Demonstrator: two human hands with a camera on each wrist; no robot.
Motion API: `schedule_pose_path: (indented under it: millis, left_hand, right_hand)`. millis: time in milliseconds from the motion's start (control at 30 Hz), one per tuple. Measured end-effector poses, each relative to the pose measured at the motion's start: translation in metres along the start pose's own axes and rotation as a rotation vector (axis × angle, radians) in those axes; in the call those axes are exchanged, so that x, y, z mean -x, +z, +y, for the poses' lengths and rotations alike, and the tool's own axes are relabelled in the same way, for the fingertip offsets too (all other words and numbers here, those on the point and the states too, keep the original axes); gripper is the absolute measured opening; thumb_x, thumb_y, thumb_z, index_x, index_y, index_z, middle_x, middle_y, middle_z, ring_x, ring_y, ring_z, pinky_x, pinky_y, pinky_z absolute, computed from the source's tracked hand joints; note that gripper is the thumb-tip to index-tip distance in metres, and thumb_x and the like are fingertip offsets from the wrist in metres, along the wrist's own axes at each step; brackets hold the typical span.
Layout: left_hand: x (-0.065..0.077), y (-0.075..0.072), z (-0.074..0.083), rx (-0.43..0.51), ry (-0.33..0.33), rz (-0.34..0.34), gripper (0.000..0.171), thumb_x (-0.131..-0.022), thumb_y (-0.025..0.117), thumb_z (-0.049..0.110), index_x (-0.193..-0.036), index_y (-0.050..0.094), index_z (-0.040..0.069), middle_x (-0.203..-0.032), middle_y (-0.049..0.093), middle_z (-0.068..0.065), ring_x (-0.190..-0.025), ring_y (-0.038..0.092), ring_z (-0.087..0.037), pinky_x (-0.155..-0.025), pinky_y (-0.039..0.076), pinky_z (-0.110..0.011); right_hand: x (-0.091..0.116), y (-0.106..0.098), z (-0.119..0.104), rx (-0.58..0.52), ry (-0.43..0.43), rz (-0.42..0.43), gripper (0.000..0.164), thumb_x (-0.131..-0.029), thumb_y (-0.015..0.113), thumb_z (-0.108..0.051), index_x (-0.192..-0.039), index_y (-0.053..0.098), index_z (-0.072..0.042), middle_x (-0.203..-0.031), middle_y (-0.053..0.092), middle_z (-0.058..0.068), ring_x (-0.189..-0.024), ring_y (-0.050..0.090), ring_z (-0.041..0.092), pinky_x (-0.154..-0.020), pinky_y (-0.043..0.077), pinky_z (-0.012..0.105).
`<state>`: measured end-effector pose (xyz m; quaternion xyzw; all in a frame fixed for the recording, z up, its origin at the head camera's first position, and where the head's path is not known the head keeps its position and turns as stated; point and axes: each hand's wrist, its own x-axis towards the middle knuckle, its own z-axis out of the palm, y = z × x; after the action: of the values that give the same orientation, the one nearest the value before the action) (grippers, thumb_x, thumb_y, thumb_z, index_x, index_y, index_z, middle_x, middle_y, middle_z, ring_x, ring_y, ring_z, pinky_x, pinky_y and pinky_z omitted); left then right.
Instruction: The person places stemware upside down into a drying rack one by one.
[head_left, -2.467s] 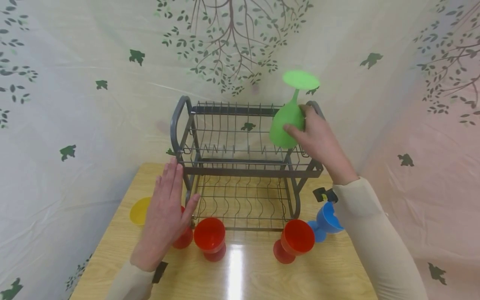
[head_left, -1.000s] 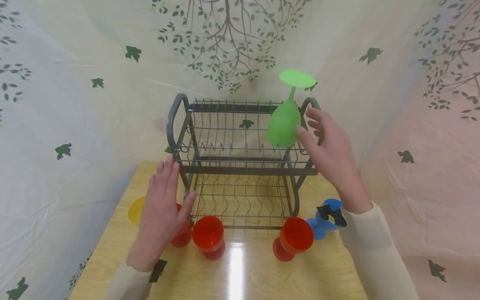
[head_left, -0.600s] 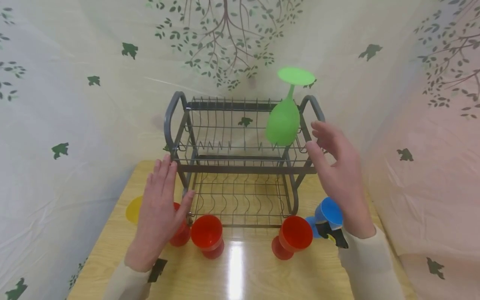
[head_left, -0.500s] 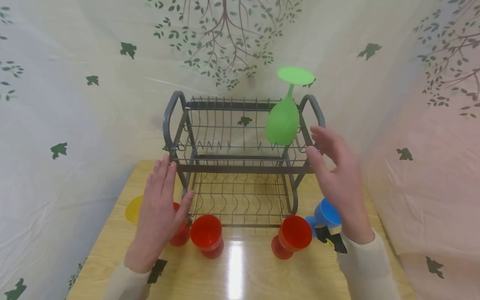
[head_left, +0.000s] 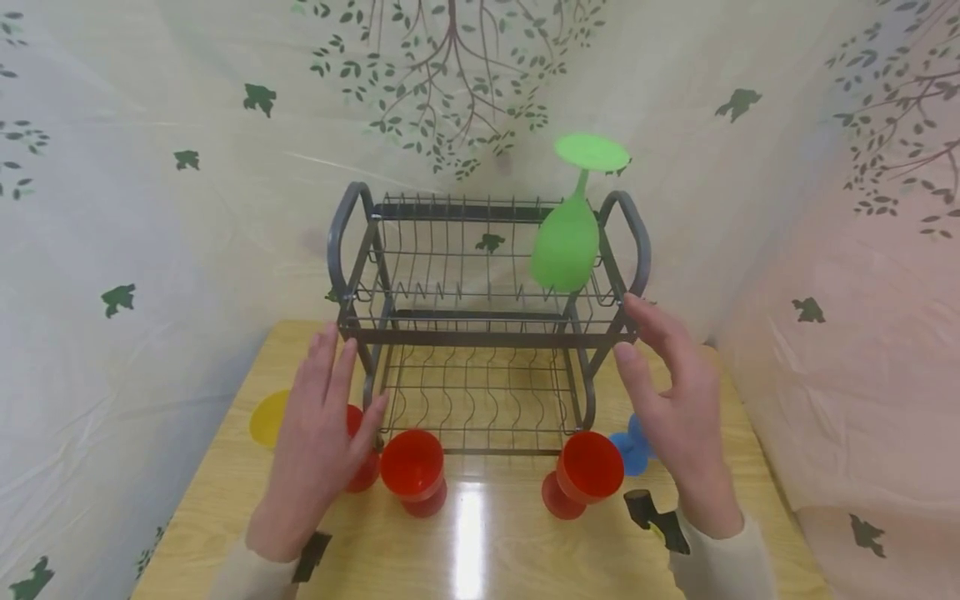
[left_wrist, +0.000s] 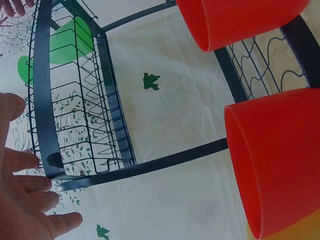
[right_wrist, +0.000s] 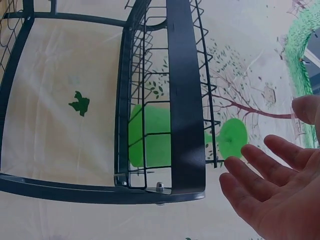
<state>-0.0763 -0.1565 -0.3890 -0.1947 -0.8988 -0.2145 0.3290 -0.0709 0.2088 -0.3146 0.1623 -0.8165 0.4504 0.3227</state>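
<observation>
A green plastic wine goblet (head_left: 566, 246) stands upside down in the upper tier of a dark two-tier dish rack (head_left: 480, 339), at its right end, foot upward. My right hand (head_left: 678, 408) hovers in front of the rack's right side with fingers apart, holding nothing; in the right wrist view the goblet (right_wrist: 152, 135) shows behind the wires. At the rack's left front my left hand (head_left: 315, 442) is held up, fingers straight and empty. It partly covers a red goblet (head_left: 363, 473) and sits beside a yellow cup (head_left: 268, 419). Behind my right hand a blue goblet (head_left: 630, 454) is mostly hidden.
Two more red goblets stand upright before the rack, one left (head_left: 413, 467) and one right (head_left: 591, 467). The lower tier (head_left: 480, 389) is bare wire. A wooden table (head_left: 502, 550) bears everything, with a leaf-patterned sheet (head_left: 225, 250) hanging close behind and at both sides.
My right hand has let go of the green goblet and drawn back, down and to the right. My left hand has come slightly away from the rack's left post. The green goblet stays in the rack.
</observation>
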Motion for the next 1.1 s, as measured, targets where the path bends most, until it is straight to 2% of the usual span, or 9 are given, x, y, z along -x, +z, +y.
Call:
schedule_pose_path:
  millis: [100,300,533,633,800,900,1033,1100]
  left_hand:
    - [0.003,0.000,0.000,-0.012,0.002,-0.014,0.074,-0.107,0.037,0.052,-0.158,0.036,-0.001,-0.169,0.024,-0.018,-0.154,0.026,-0.041,-0.121,0.030,-0.058]
    - [0.008,0.002,0.000,-0.037,0.022,-0.037,0.077,-0.107,0.032,0.057,-0.155,0.042,-0.002,-0.166,0.032,-0.019,-0.152,0.030,-0.041,-0.115,0.037,-0.063]
    - [0.017,0.008,0.002,-0.006,0.095,-0.057,0.076,-0.107,0.036,0.057,-0.155,0.042,-0.001,-0.163,0.037,-0.022,-0.150,0.032,-0.045,-0.124,0.023,-0.053]
    - [0.021,0.010,0.004,-0.007,0.104,-0.106,0.078,-0.106,0.033,0.060,-0.155,0.042,0.000,-0.165,0.033,-0.019,-0.151,0.031,-0.044,-0.126,0.020,-0.050]
    - [0.026,0.011,0.007,-0.016,0.105,-0.237,0.086,-0.103,0.026,0.069,-0.158,0.040,0.004,-0.168,0.029,-0.015,-0.152,0.029,-0.042,-0.122,0.028,-0.059]
    - [0.028,0.013,0.009,-0.009,0.126,-0.298,0.082,-0.101,0.044,0.065,-0.157,0.041,0.005,-0.168,0.030,-0.015,-0.152,0.030,-0.042,-0.118,0.031,-0.065]
    - [0.030,0.017,0.013,0.000,0.154,-0.359,0.087,-0.089,0.072,0.055,-0.157,0.043,0.009,-0.167,0.034,-0.013,-0.151,0.033,-0.041,-0.117,0.030,-0.068]
    - [0.032,0.019,0.014,0.004,0.166,-0.381,0.088,-0.087,0.075,0.054,-0.157,0.044,0.012,-0.164,0.038,-0.013,-0.150,0.035,-0.039,-0.117,0.030,-0.068]
  right_hand:
    - [0.005,0.003,0.001,-0.016,-0.031,0.008,0.048,-0.094,0.065,0.001,-0.142,0.062,-0.002,-0.145,0.062,0.009,-0.133,0.056,0.014,-0.111,0.043,0.023]
    - [0.013,0.008,0.003,0.001,-0.099,0.033,0.043,-0.097,0.066,-0.008,-0.138,0.062,0.001,-0.145,0.062,0.011,-0.137,0.055,0.020,-0.112,0.042,0.025]
    - [0.018,0.012,0.003,0.023,-0.127,0.051,0.044,-0.101,0.064,-0.020,-0.139,0.062,0.002,-0.145,0.062,0.012,-0.137,0.055,0.021,-0.112,0.042,0.026]
    - [0.020,0.015,0.003,0.024,-0.156,0.066,0.049,-0.103,0.063,-0.029,-0.138,0.061,0.005,-0.143,0.063,0.015,-0.136,0.056,0.021,-0.112,0.043,0.027]
    - [0.026,0.020,0.003,0.029,-0.174,0.072,0.056,-0.105,0.060,-0.039,-0.136,0.061,0.007,-0.141,0.064,0.018,-0.136,0.056,0.020,-0.113,0.042,0.027]
    - [0.031,0.025,0.002,0.012,-0.178,0.051,0.055,-0.105,0.060,-0.037,-0.137,0.060,0.007,-0.142,0.062,0.019,-0.137,0.055,0.022,-0.115,0.041,0.029]
    - [0.039,0.033,0.000,0.006,-0.165,0.005,0.054,-0.105,0.060,-0.037,-0.139,0.059,0.006,-0.144,0.060,0.019,-0.139,0.053,0.026,-0.117,0.039,0.029]
    - [0.043,0.036,-0.002,0.028,-0.144,-0.018,0.054,-0.105,0.059,-0.037,-0.141,0.059,0.003,-0.147,0.059,0.016,-0.140,0.052,0.028,-0.117,0.038,0.027]
